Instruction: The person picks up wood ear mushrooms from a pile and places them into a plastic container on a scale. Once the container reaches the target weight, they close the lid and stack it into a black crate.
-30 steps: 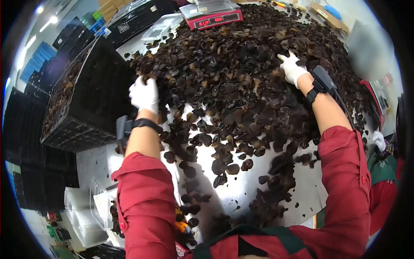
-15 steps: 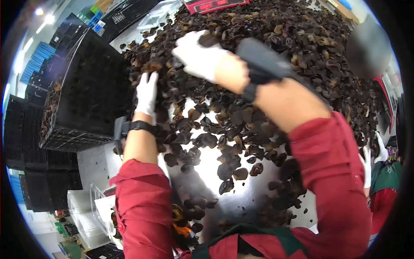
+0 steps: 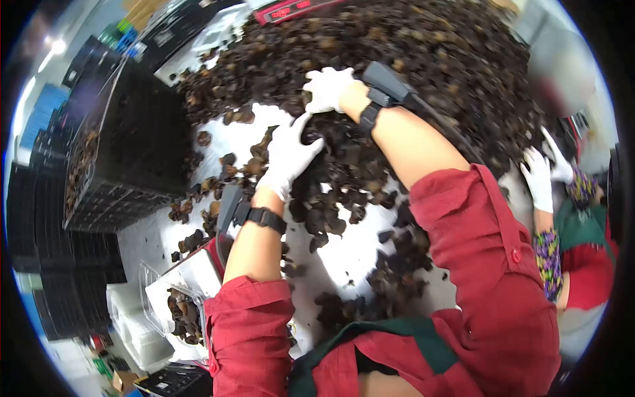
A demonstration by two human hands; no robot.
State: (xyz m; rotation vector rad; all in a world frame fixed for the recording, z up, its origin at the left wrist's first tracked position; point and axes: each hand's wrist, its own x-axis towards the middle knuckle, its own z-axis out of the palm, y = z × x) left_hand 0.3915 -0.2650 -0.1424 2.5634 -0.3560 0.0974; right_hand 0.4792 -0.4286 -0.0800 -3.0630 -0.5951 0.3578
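Note:
My left hand, in a white glove, has its thumb and fingers spread apart at the left edge of a dark clump of fungus pieces. Just above and to the right, my right hand, also gloved in white, rests with fingers spread on the top of the same clump. Both hands touch the pieces, and neither is closed round any. More brown-black pieces are heaped beyond, and loose ones lie on the shiny metal table.
A black crate stands at the left. A clear box of pieces is at the lower left. A red scale sits at the far edge. A co-worker's gloved hands are at the right.
My left hand has moved right, away from the crate, and my right hand has moved right and slightly down. The hands are now close together, with bare table showing where my left hand was.

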